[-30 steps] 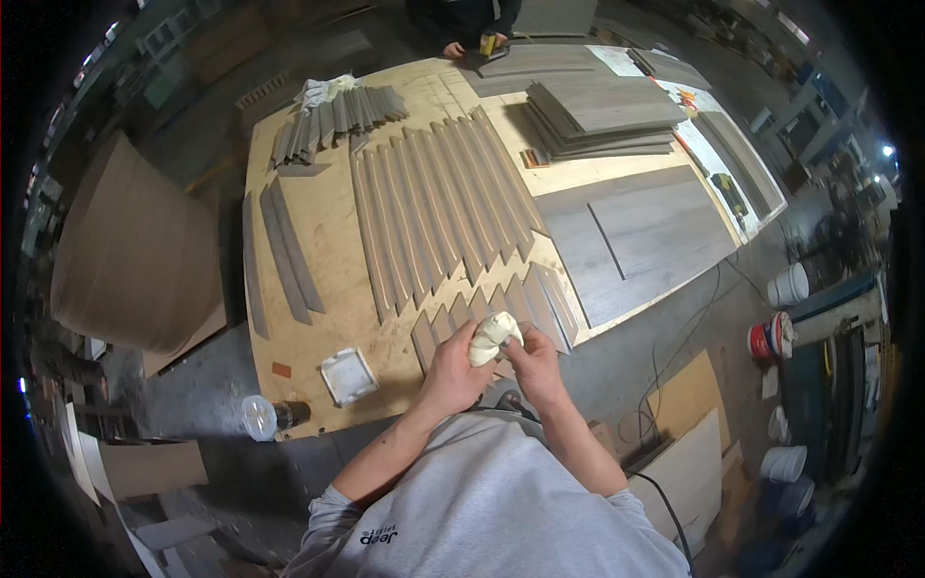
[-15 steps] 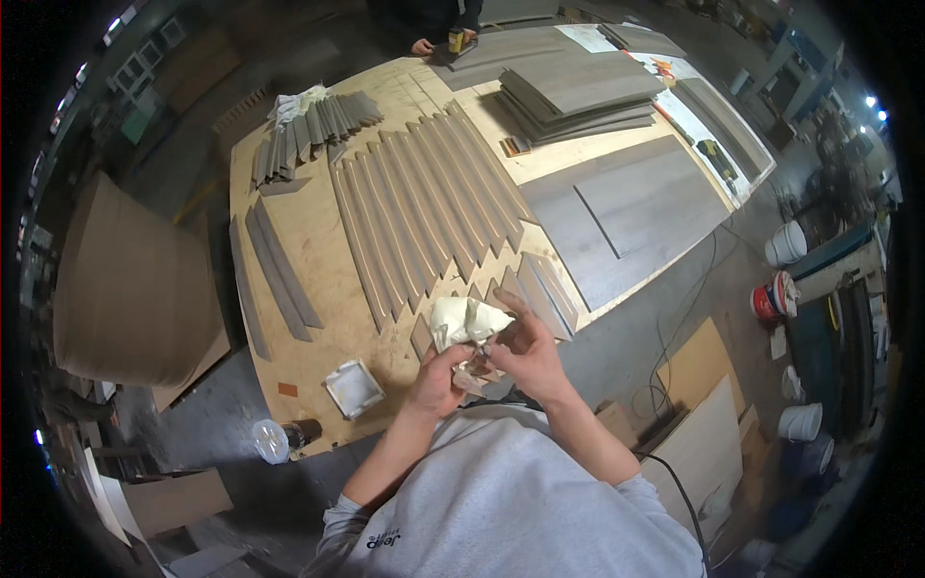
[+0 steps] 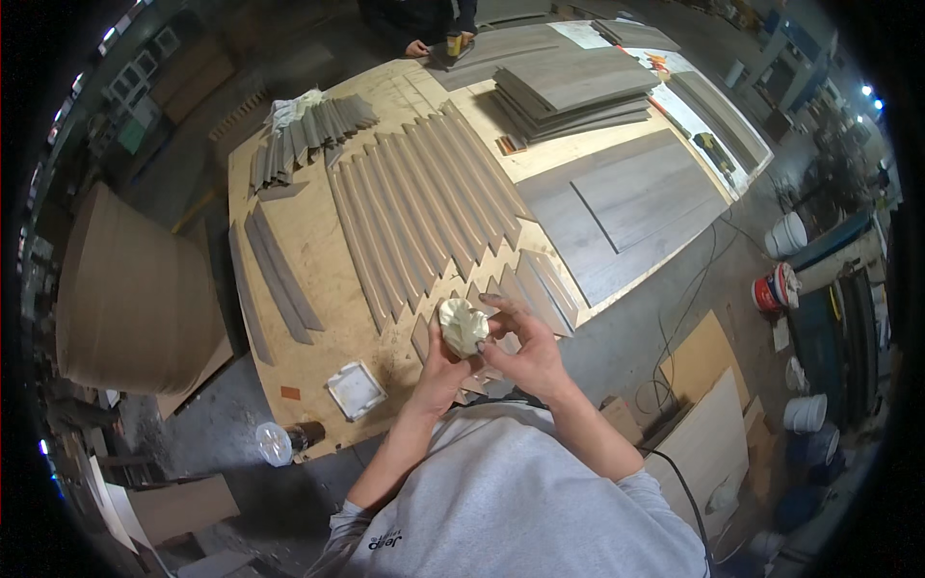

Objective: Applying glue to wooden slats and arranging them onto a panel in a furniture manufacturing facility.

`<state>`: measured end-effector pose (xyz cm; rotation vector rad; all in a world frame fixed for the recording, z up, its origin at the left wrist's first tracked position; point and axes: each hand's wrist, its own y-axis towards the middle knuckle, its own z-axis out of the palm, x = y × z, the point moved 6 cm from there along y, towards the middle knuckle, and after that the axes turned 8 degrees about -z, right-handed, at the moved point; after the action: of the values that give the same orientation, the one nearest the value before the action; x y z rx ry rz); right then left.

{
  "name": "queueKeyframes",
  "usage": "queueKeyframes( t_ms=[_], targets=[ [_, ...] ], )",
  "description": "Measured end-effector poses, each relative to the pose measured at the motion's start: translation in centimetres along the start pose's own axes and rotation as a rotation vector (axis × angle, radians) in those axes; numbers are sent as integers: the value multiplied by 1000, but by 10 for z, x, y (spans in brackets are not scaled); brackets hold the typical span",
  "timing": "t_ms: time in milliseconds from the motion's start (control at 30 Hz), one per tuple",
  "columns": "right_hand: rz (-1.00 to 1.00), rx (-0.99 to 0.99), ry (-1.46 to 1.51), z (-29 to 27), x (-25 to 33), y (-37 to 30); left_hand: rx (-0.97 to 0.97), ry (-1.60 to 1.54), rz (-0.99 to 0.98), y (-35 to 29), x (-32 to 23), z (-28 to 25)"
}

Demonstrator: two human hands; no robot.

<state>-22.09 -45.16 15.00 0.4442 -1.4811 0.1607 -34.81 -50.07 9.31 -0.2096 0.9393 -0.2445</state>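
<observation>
Between both hands, in front of my chest, is a pale cream wad of crumpled cloth (image 3: 463, 328), rounded and folded in at the top. My left hand (image 3: 440, 374) is closed around its left and lower side. My right hand (image 3: 525, 354) pinches its right edge, with the fingers bent above the thumb. The wad hides the left fingertips in part. Just beyond the hands, short grey pieces with angled ends (image 3: 540, 289) lie on the wooden table (image 3: 308, 250). Farther back rests a row of long grey strips with pale edges (image 3: 424, 202).
A white square tray (image 3: 356, 390) and a jar (image 3: 274, 443) stand near the front left edge. Grey panels lie at right, with a panel stack (image 3: 578, 91) behind. Across the table a person's hand (image 3: 417, 48) is near a yellow tool (image 3: 455, 44). Buckets (image 3: 785, 234) line the right floor.
The cloth has been gathered from a loose, spread shape into a compact round wad. The loose end hanging below it no longer shows. Both hands stay in nearly the same place.
</observation>
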Motion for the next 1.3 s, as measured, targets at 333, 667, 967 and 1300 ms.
queueKeyframes(
  t_ms=[333,667,967,1300],
  targets=[
    [-190,4,-370,-5,-4,-1,-86,-42,-188,6,17,-13],
    [409,-220,922,8,-112,-45,-299,1177,206,6,23,28],
    [441,-423,658,-39,-85,-28,-153,1127,423,-28,11,14],
    [408,-312,1105,-50,-109,-37,-27,972,355,-13,28,30]
  ],
)
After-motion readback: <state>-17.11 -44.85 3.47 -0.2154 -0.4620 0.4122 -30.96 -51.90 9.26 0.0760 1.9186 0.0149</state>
